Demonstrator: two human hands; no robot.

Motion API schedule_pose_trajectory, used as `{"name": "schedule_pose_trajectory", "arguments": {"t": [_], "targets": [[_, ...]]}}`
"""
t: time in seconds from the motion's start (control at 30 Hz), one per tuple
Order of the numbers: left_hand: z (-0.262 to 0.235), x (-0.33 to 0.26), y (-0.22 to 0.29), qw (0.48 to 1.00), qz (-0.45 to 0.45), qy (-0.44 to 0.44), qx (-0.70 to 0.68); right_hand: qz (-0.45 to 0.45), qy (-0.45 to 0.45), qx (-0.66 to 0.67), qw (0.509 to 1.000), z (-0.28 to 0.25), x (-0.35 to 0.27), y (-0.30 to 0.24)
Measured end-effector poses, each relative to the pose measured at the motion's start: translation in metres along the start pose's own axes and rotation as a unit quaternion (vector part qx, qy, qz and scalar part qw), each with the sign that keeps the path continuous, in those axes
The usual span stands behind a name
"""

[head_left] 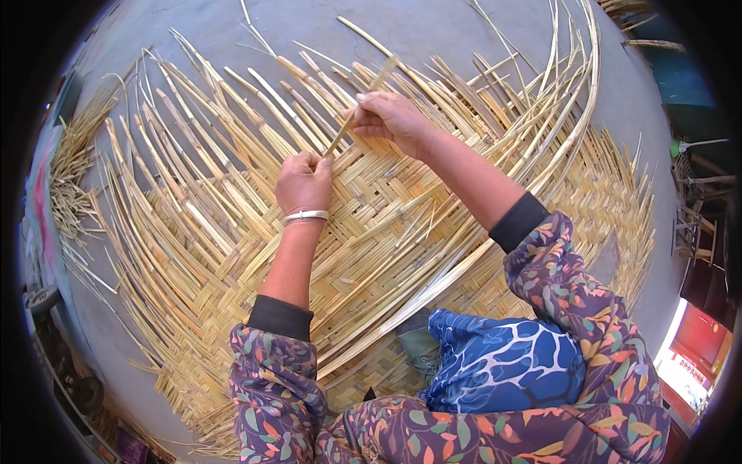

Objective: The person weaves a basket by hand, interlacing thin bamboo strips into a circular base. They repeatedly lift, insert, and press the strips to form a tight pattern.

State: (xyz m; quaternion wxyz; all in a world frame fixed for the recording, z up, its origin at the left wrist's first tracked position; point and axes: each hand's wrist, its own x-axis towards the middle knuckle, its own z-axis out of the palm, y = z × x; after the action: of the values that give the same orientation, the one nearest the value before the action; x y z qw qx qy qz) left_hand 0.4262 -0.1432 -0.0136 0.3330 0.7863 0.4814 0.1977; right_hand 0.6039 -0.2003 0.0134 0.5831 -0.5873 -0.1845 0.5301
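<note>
A thin flat reed strip (338,138) slants between my two hands, above a large woven reed mat (371,193). Its lower end is pinched in my left hand (304,183), which is closed and wears a white band at the wrist. Farther up and to the right, my right hand (393,122) closes its fingers on the same strip, whose top end sticks out beyond them. Long unwoven reed ends (185,116) fan out from the mat's far side. Below my right forearm, a bundle of loose long strips (417,290) lies across the weave.
A pile of loose straw-like reeds (73,162) lies at the far left on the grey floor (232,46). Long strips (591,69) arch up at the far right. Wooden furniture (703,232) stands at the right edge, near a red panel (699,340).
</note>
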Motion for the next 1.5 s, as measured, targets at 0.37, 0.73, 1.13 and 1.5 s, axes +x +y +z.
{"name": "schedule_pose_trajectory", "arguments": {"t": [0.37, 0.73, 1.13, 1.5], "targets": [[0.0, 0.004, 0.005, 0.988, -0.099, 0.064, -0.103, -0.136, 0.004, -0.614, 0.778, 0.028, 0.058, -0.011], [-0.005, 0.002, -0.001, 0.982, -0.084, 0.075, -0.153, -0.056, -0.015, -0.677, 0.733, 0.047, 0.059, -0.019], [-0.008, 0.003, 0.0, 0.98, -0.116, 0.096, -0.131, 0.035, -0.048, -0.543, 0.838, 0.045, 0.072, -0.012], [0.007, 0.022, -0.017, 0.993, -0.085, -0.026, -0.079, 0.093, -0.131, -0.216, 0.963, 0.021, 0.05, -0.012]]}}
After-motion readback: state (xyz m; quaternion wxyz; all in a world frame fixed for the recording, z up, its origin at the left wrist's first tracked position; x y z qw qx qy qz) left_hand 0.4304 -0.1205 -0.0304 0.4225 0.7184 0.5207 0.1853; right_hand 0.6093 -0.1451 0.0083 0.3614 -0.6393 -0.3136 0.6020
